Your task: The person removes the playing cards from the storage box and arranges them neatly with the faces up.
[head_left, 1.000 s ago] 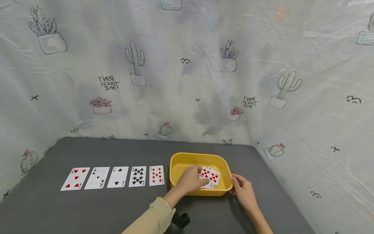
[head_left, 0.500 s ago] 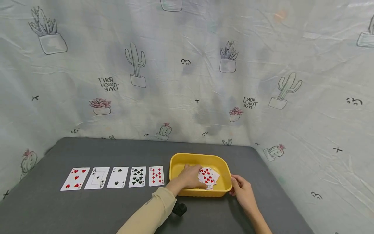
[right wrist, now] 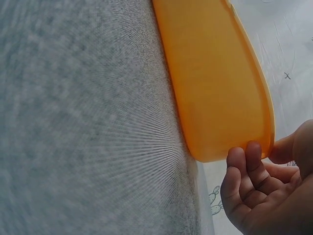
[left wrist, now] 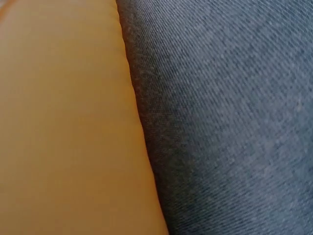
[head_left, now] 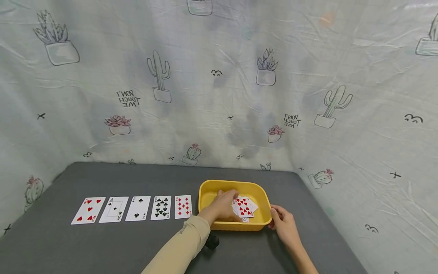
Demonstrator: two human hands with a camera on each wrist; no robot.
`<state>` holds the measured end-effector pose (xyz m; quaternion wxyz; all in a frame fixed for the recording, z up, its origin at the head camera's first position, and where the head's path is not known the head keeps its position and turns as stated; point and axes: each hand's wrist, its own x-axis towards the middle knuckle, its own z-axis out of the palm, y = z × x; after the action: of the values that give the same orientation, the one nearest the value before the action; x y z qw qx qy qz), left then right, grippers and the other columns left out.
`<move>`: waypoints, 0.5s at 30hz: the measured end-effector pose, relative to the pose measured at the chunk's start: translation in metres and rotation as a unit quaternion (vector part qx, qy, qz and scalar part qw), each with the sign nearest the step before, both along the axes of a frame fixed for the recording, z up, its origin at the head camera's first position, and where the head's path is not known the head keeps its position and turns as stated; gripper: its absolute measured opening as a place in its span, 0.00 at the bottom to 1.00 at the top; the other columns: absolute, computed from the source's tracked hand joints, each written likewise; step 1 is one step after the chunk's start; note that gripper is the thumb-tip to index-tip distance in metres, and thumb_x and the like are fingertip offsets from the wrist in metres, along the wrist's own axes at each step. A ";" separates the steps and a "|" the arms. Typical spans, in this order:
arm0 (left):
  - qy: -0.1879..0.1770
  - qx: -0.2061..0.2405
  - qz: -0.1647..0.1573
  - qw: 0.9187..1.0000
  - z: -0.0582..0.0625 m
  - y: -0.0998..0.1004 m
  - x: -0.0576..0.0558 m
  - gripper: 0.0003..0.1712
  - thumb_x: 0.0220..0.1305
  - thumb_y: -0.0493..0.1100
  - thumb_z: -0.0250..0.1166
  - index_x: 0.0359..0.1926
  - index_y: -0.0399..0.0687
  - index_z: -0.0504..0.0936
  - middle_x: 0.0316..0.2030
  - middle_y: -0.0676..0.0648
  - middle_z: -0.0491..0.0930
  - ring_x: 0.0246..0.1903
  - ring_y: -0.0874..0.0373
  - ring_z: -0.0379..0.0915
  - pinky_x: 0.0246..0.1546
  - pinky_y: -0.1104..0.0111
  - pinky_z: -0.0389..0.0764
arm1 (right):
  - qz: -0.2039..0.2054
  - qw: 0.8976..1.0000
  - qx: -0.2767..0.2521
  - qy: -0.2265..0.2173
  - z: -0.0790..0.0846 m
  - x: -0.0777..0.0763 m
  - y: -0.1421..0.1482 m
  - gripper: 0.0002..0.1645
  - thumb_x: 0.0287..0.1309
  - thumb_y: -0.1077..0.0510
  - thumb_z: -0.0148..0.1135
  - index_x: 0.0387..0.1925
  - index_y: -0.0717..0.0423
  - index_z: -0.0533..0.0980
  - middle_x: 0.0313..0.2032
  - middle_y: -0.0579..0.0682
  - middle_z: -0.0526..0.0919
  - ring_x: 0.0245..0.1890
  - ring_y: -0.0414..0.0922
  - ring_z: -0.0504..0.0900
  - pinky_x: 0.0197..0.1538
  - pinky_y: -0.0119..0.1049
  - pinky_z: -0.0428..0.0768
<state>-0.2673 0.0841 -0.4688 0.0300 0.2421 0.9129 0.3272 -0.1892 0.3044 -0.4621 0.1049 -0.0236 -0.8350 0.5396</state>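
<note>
The left hand (head_left: 224, 205) is hanging inside the yellow box (head_left: 236, 226), at the left edge of a loose pile of cards (head_left: 243, 208) lying on the box's floor, and, with part of it hidden, I cannot tell whether it is gripping a card. The right hand (head_left: 284, 224) is pinching the box's right rim, while the box is standing on the grey table (head_left: 102, 247), with five face-up cards (head_left: 138, 208) lying in a row to its left

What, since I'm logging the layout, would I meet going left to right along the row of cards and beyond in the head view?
Five of hearts, black ace, two of clubs, many-pipped club card, diamond card, yellow tub, right hand.
</note>
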 end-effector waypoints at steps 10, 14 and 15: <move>-0.001 0.005 0.004 1.000 -0.006 0.002 -0.003 0.51 0.35 0.58 0.85 0.61 0.45 0.74 0.54 0.52 0.75 0.48 0.53 0.61 0.54 0.61 0.68 | -0.004 1.000 0.000 -0.004 -0.003 0.000 0.002 0.18 0.74 0.62 0.50 0.56 0.72 0.74 0.27 0.60 0.80 0.22 0.47 0.78 0.27 0.34 0.78; -0.007 0.013 0.009 1.000 -0.008 0.001 -0.005 0.50 0.34 0.58 0.85 0.60 0.47 0.74 0.53 0.53 0.75 0.48 0.54 0.61 0.53 0.62 0.70 | -0.003 1.000 0.002 -0.004 -0.004 -0.002 0.002 0.18 0.74 0.61 0.50 0.56 0.71 0.74 0.28 0.60 0.80 0.23 0.46 0.78 0.27 0.34 0.78; -0.008 0.015 0.011 1.000 -0.009 0.001 -0.005 0.50 0.34 0.58 0.85 0.59 0.47 0.75 0.53 0.53 0.75 0.48 0.54 0.61 0.52 0.62 0.70 | -0.001 1.000 0.004 -0.001 -0.004 -0.002 0.002 0.18 0.74 0.61 0.50 0.56 0.72 0.74 0.28 0.60 0.80 0.23 0.46 0.78 0.26 0.34 0.78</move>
<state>-0.2723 0.0854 -0.4775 0.0299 0.2296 0.9102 0.3433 -0.1912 0.3068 -0.4664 0.1049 -0.0245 -0.8373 0.5360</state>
